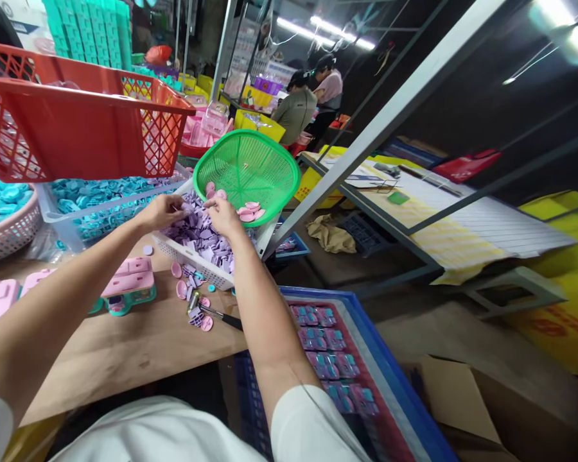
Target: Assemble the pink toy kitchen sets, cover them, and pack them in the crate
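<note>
Both hands sit over the white basket (pixel 207 273) of small purple plastic parts (pixel 200 234) at the far edge of the wooden table (pixel 125 346). Left hand (pixel 164 210) is curled, fingertips pinched on something small over the pile; what it grips is too tiny to tell. Right hand (pixel 224 215) same deal, fingers bent down into the purple parts, touching them; whether it grips one, can't tell. Green mesh basket (pixel 248 170) sits tilted just behind the right hand, a few pink oval pieces (pixel 249 212) at its lower rim. Loose pink and purple bits (pixel 192 301) lie on the table just in front of the white basket, with a black-handled tool (pixel 221 316) beside them. Pink-and-teal toy units (pixel 130 282) to the left on the table. Red crate (pixel 72 115) up left, above a clear tray of teal parts (pixel 96 199). Blue crate (pixel 390 385) with rows of assembled purple-teal items (pixel 327 353) lower right, below table edge. Two people (pixel 308 96) seated far back.
</note>
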Demonstrator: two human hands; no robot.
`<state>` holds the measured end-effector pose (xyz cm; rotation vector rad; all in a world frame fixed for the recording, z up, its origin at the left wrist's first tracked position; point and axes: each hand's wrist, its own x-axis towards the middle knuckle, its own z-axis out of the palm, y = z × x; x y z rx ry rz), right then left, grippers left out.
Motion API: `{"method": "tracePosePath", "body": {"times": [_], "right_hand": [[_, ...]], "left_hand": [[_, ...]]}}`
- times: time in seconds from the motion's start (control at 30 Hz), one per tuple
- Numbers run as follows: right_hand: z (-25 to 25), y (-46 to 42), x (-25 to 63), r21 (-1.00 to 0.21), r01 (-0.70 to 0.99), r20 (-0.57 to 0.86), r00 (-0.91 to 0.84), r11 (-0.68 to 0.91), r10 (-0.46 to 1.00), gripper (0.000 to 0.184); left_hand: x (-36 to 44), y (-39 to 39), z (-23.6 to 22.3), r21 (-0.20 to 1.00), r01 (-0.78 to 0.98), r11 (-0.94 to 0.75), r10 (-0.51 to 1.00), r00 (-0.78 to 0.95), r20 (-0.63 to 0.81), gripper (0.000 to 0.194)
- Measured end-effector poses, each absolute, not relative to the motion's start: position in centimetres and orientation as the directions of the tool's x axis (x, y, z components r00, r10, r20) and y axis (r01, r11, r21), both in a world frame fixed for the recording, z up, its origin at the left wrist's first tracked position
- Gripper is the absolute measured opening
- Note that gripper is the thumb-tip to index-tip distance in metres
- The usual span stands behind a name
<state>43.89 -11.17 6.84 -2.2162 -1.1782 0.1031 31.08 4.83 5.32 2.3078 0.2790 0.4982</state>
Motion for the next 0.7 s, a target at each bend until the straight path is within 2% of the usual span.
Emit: {"method": "tracePosePath", "body": {"times": [0.07, 0.1, 0.17, 0.2, 0.23, 0.3, 0.37, 0.43, 0.53, 0.7], "right_hand": [[7.0, -11.3, 44.3, -0.583, 0.681, 0.213, 0.655, -0.444, 0.725, 0.041], [7.0, -11.4, 44.3, -0.581, 0.669, 0.206, 0.672, -0.463, 0.711, 0.041], [7.0, -11.7, 43.9, -0.537, 0.682, 0.195, 0.673, -0.497, 0.713, 0.036], [7.0, -11.8, 43.5, -0.493, 0.7, 0.183, 0.663, -0.516, 0.726, 0.031], [7.0, -11.9, 43.1, -0.441, 0.721, 0.164, 0.651, -0.535, 0.742, 0.029], [7.1, -11.8, 42.1, -0.333, 0.754, 0.117, 0.629, -0.566, 0.769, 0.03], [7.2, -11.7, 41.3, -0.246, 0.769, 0.084, 0.623, -0.59, 0.778, 0.032], [7.5, -11.6, 40.7, -0.187, 0.778, 0.079, 0.621, -0.6, 0.78, 0.032], [7.8, -11.8, 40.3, -0.16, 0.774, 0.075, 0.629, -0.613, 0.774, 0.031], [7.2, -12.3, 40.9, -0.202, 0.753, 0.065, 0.648, -0.626, 0.759, 0.027]], "left_hand": [[30.6, 5.3, 5.6, 0.928, -0.032, -0.372, 0.473, 0.853, 0.219, 0.028], [30.4, 5.4, 5.8, 0.975, -0.088, -0.206, 0.513, 0.838, 0.184, 0.026], [30.1, 5.5, 6.4, 0.986, -0.165, -0.019, 0.518, 0.842, 0.151, 0.025], [30.1, 5.5, 6.6, 0.985, -0.174, -0.001, 0.504, 0.85, 0.151, 0.026], [30.1, 5.3, 6.8, 0.987, -0.153, -0.048, 0.494, 0.855, 0.156, 0.027], [30.6, 4.6, 6.9, 0.964, -0.037, -0.263, 0.503, 0.847, 0.17, 0.033], [31.5, 3.7, 6.5, 0.859, 0.129, -0.495, 0.516, 0.84, 0.171, 0.046], [32.5, 2.7, 5.9, 0.737, 0.248, -0.629, 0.518, 0.841, 0.159, 0.051], [33.9, 1.7, 5.1, 0.605, 0.347, -0.717, 0.523, 0.841, 0.137, 0.05], [34.4, 1.8, 4.9, 0.48, 0.381, -0.79, 0.479, 0.873, 0.095, 0.048]]}}
